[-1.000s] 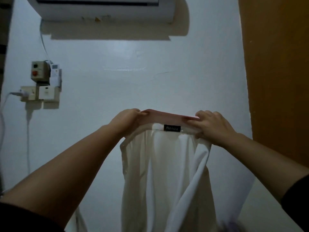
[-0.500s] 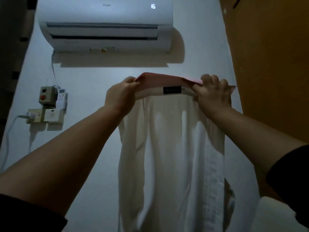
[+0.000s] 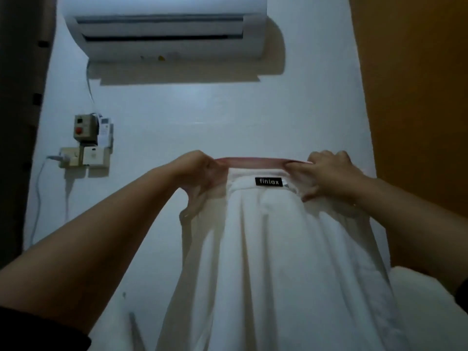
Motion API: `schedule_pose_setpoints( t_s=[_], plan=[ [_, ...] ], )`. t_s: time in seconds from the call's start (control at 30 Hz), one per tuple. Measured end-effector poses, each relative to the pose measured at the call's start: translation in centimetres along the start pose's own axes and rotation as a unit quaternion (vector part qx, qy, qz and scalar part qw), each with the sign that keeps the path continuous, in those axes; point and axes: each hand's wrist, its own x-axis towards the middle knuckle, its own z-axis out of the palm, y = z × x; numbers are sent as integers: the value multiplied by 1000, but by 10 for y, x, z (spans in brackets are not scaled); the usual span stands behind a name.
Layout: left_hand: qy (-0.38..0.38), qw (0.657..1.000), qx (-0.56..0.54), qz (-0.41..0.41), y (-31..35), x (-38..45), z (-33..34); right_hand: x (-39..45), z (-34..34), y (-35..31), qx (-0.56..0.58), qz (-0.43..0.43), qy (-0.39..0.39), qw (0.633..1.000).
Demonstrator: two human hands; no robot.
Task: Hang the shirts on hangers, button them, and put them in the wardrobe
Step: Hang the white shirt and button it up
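A white shirt (image 3: pixel 273 249) hangs in front of me, held up by its collar. The collar band is pinkish on its upper edge and carries a black label (image 3: pixel 269 181) on the inside. My left hand (image 3: pixel 200 173) grips the collar's left end with curled fingers. My right hand (image 3: pixel 326 176) pinches the collar's right end. The collar is stretched flat between both hands and the body of the shirt drapes down out of the frame. No hanger is visible.
A white wall faces me with an air conditioner (image 3: pixel 164 29) high up. A switch box and sockets (image 3: pixel 88 143) with a cable sit on the wall at left. An orange-brown wardrobe panel (image 3: pixel 417 110) stands at right. Something white (image 3: pixel 425 300) lies low right.
Both hands swung the shirt upward and then brought it down again, pulling the collar taut. The view tilted up toward the air conditioner. The grip on the collar stayed.
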Motion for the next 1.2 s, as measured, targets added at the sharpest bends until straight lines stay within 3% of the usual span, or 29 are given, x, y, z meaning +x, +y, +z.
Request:
schedule_pose_setpoints(
  t_s=[0.17,0.3,0.37,0.53,0.8,0.97,1.07,1.2],
  plan=[
    [-187,966,176,-25,-83,-53,94,-75,108,-48,50,-64,-145,986],
    [-278,948,116,-101,-151,-110,185,-146,202,-88,86,-84,-245,962],
    [-289,944,72,-145,-177,-134,225,-175,246,-103,96,-89,-283,950],
    [-298,935,154,-116,-233,-153,303,-207,337,-127,119,-72,-330,934],
    [-278,933,190,-126,-303,-136,386,-209,436,-159,124,-28,-333,934],
    [-247,937,171,-180,-348,-126,432,-201,490,-175,108,-30,-342,933],
    [-231,939,209,-147,-368,-123,454,-190,513,-177,107,-27,-357,928],
    [-279,929,211,-118,-377,-120,466,-198,535,-180,123,-9,-359,925]
  ],
)
